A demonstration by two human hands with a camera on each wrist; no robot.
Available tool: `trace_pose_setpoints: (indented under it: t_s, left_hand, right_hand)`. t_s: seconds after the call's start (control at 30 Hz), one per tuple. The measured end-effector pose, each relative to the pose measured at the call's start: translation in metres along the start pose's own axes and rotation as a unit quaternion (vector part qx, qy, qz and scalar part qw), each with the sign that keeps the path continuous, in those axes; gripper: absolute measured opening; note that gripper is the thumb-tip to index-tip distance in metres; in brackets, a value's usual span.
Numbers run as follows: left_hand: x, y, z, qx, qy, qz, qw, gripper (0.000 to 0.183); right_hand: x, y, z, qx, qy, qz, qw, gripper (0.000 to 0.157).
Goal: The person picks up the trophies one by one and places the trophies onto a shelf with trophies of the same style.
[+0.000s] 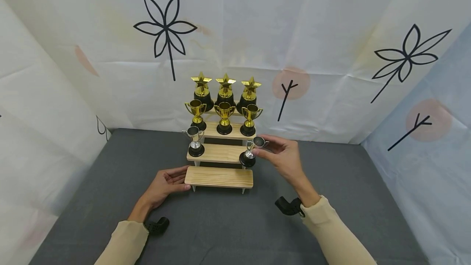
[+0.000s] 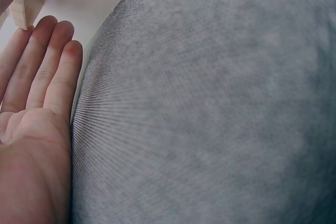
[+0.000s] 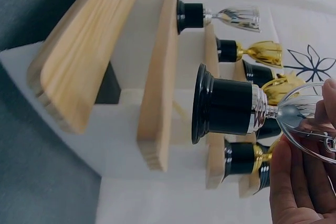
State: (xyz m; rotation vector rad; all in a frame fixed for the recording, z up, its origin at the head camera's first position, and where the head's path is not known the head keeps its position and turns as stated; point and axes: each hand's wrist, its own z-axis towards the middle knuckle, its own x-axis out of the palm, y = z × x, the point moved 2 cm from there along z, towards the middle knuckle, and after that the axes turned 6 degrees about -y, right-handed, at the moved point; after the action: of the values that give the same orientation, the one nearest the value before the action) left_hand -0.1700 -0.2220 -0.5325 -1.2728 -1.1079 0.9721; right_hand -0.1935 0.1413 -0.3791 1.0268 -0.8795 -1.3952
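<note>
A stepped wooden display stand (image 1: 223, 178) with white supports stands on the grey table. My left hand (image 1: 170, 184) holds the left end of its lowest step between thumb and fingers; in the left wrist view the other fingers (image 2: 63, 80) lie straight beside it. In my right hand (image 1: 282, 156) is a small silver trophy cup (image 3: 231, 106) with a black base, gripped by its cup and handle. Its base hangs tilted just off the right end of the second step (image 3: 157, 98). Another silver trophy cup (image 1: 196, 144) stands at that step's left end.
Three gold trophy cups (image 1: 224, 120) stand on the third step. Behind them, three gold star trophies (image 1: 225, 91) occupy the top step. A white cloth backdrop (image 1: 331, 105) with line-drawn flowers rises behind the table (image 1: 220, 232) and along both sides.
</note>
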Motion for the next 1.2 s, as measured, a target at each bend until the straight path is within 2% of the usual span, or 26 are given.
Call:
trace_pose_setpoints:
  t_s: [0.53, 1.2]
  left_hand:
    - [0.0, 0.001, 0.001, 0.005, 0.006, -0.005, 1.0, 0.079]
    - [0.0, -0.001, 0.001, 0.0, -0.003, 0.009, 1.0, 0.079]
  right_hand:
    - [0.025, 0.006, 0.013, 0.001, 0.013, 0.027, 1.0, 0.042]
    - [0.046, -0.005, 0.021, -0.001, 0.015, 0.013, 1.0, 0.045]
